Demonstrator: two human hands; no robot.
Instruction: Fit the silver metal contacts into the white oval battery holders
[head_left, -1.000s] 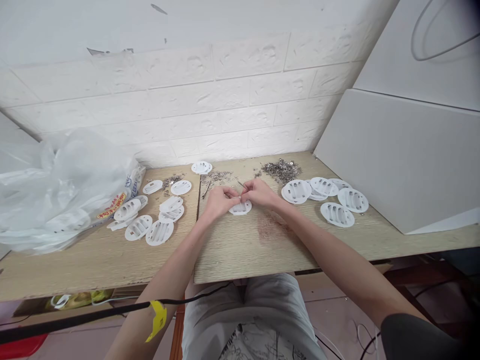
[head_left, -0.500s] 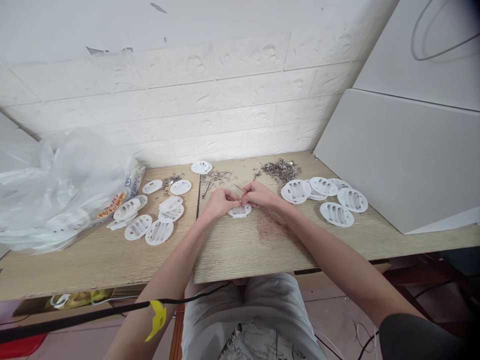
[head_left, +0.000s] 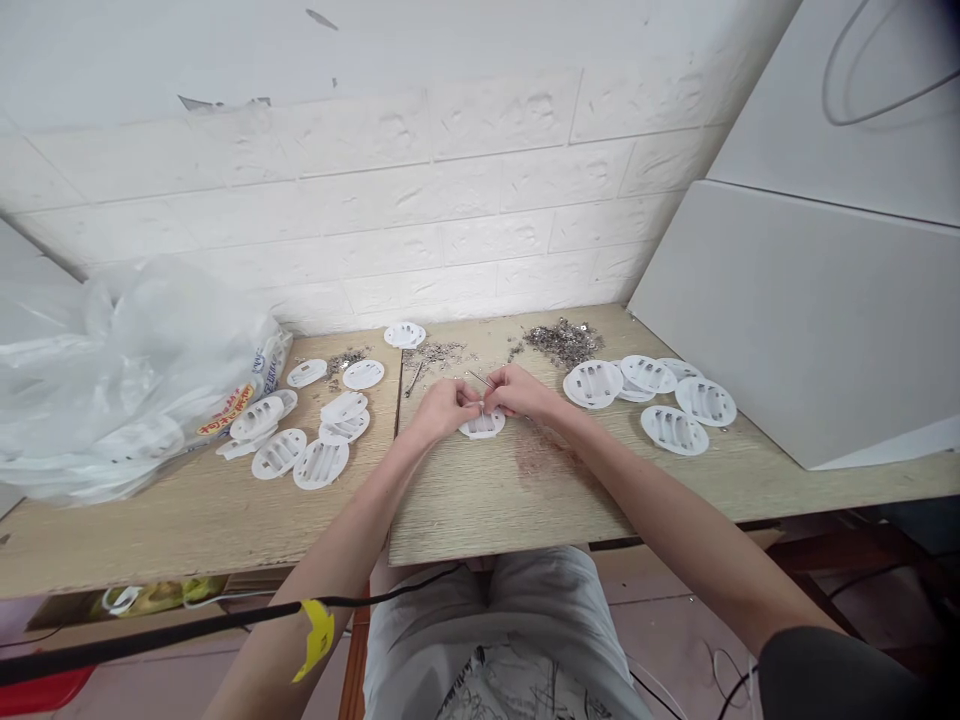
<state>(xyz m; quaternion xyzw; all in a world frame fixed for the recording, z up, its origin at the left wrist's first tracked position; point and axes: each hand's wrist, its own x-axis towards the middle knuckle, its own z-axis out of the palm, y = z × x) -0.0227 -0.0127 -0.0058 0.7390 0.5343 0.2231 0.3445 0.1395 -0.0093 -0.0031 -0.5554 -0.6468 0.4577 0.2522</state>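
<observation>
A round white plastic battery cover-like piece [head_left: 482, 427] with slots lies on the table between my hands. My left hand [head_left: 444, 408] is closed, its thumb and fingers pinching at the far edge of that piece; a small part there is too tiny to make out. My right hand [head_left: 519, 390] is closed around a thin metal tool [head_left: 478, 377], whose end sticks out up and left from the fingers. The fingertips of both hands nearly meet over the piece. Another thin metal tool [head_left: 414, 380] lies left of my left hand.
Piles of small metal parts [head_left: 564, 342] lie along the wall. Several white round pieces [head_left: 675, 430] are gathered at the right, and several more [head_left: 321, 464] at the left. A clear plastic bag [head_left: 142, 370] stands far left; a grey-white panel [head_left: 817, 320] rises at right.
The white piece is turned or tilted slightly under my fingers, with more of its round near edge showing. Both hands stay almost in the same place.
</observation>
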